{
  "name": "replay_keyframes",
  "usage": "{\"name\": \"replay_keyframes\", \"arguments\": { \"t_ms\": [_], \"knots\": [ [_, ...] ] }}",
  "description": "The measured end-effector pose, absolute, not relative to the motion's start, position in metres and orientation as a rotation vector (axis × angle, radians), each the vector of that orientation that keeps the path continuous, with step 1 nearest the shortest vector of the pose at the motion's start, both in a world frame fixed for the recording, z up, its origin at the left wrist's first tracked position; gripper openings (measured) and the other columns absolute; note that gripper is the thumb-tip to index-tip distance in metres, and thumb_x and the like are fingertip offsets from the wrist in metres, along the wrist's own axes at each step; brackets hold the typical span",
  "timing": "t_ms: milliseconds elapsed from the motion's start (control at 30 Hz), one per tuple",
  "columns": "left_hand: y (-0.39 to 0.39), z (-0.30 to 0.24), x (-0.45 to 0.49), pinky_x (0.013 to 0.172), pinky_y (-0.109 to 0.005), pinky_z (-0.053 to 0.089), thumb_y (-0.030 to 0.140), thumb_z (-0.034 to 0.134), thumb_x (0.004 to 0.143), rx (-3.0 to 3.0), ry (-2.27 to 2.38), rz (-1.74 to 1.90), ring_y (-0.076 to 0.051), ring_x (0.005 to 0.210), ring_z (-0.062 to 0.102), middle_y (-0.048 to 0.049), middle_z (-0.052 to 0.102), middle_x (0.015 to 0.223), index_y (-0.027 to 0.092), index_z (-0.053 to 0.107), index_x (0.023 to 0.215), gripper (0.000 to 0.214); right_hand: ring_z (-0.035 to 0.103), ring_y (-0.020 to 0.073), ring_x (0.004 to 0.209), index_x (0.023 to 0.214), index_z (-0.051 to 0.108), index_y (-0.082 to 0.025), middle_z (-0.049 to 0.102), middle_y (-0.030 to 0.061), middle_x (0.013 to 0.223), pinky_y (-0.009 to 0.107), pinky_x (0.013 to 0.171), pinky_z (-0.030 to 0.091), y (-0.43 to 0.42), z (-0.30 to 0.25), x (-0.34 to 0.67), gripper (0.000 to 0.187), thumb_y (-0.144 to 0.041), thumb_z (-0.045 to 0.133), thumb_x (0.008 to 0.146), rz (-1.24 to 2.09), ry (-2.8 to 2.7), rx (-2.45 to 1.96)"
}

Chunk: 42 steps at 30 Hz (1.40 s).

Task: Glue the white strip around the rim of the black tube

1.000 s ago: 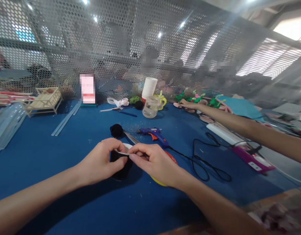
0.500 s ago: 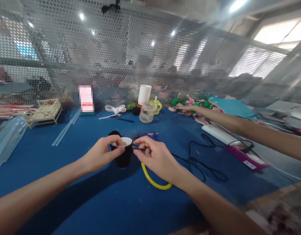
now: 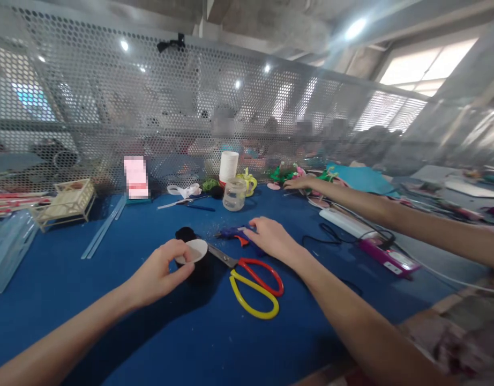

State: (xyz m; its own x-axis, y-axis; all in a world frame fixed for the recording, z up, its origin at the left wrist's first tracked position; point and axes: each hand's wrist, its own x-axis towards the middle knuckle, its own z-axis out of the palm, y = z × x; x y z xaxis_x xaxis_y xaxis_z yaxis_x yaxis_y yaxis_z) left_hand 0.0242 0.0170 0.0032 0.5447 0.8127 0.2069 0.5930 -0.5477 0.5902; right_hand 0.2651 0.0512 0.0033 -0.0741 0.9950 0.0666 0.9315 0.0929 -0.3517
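Note:
My left hand [image 3: 161, 271] grips a small black cup [image 3: 199, 265] with a white inside, standing on the blue table [image 3: 110, 300]; thumb and fingers pinch its rim. My right hand [image 3: 271, 238] lies over the blue glue gun [image 3: 233, 233], fingers curled on its handle. Scissors [image 3: 253, 279] with one red and one yellow handle rest flat between the two hands, blades pointing under the cup. A black pompom [image 3: 185, 234] sits just behind the cup.
Another person's arm [image 3: 375, 206] reaches in from the right toward green and pink craft pieces [image 3: 295, 174]. A purple power strip [image 3: 386, 257], black cable, clear jar [image 3: 234, 194], stacked white cups [image 3: 228, 167], small wooden crib [image 3: 66, 201] and glue sticks [image 3: 104, 228] stand before a perforated metal screen.
My right hand left the cup's rim and moved forward and right onto the glue gun. The scissors now lie uncovered. My left hand stays on the cup.

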Motion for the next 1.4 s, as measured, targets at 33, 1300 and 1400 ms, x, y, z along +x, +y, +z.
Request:
{"name": "replay_keyframes", "arguments": {
  "t_ms": [33, 1300, 1400],
  "knots": [
    [0.017, 0.005, 0.023, 0.068, -0.028, 0.04, 0.021, 0.042, 0.076, 2.347, 1.146, 0.623, -0.015, 0.071, 0.048, -0.0034, 0.055, 0.077, 0.017, 0.048, 0.065, 0.013, 0.054, 0.0267, 0.095, 0.09, 0.061, -0.008, 0.059, 0.0177, 0.097, 0.038, 0.082, 0.039, 0.057, -0.001, 0.268, 0.018, -0.02, 0.052, 0.08, 0.338, -2.086, -1.969],
    [0.024, -0.017, 0.018, 0.094, -0.036, 0.034, 0.026, 0.042, 0.083, 1.883, 1.065, 0.804, -0.022, 0.116, 0.045, -0.0147, 0.051, 0.123, 0.018, 0.041, 0.066, 0.019, 0.048, 0.012, 0.04, 0.066, 0.047, -0.021, 0.052, -0.0016, 0.049, 0.024, 0.041, 0.039, -0.007, -0.024, 0.235, 0.013, -0.031, 0.05, 0.075, 0.675, -1.97, -1.387],
    [0.025, -0.018, 0.017, 0.093, -0.037, 0.034, 0.026, 0.041, 0.083, 1.879, 1.042, 0.802, -0.024, 0.117, 0.044, -0.0153, 0.051, 0.124, 0.017, 0.041, 0.066, 0.019, 0.048, 0.0116, 0.04, 0.068, 0.052, -0.02, 0.053, -0.0008, 0.051, 0.023, 0.04, 0.038, -0.009, -0.024, 0.234, 0.011, -0.03, 0.051, 0.073, 0.642, -1.998, -1.367]
  ]
}}
